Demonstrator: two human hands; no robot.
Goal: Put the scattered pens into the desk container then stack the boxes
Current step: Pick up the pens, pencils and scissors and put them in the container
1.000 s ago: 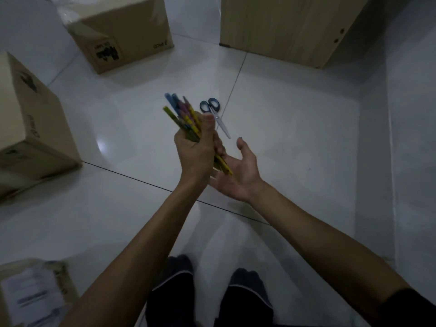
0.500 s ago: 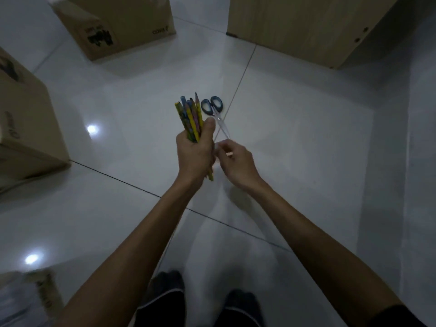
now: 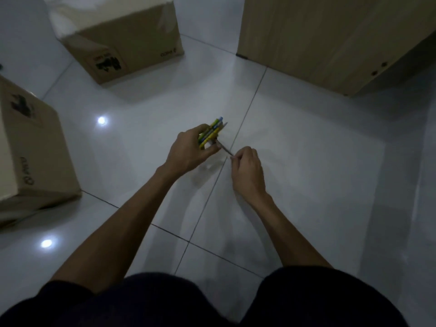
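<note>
Pens (image 3: 210, 133): bundled at frame centre, clenched in the left grip (image 3: 188, 152). At 3 o'clock of it, the right grip (image 3: 245, 165) pinches a thin grey item (image 3: 225, 149). Boxes (image 3: 113, 36) sit on the floor (image 3: 306, 185) at 9 and 11 o'clock.

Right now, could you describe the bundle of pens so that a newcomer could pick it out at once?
Start at the wooden cabinet at the top right and come down the white floor's tile seam to the two hands. The bundle of pens is in the left hand: yellow, green and blue, the only bright colours here.
</note>
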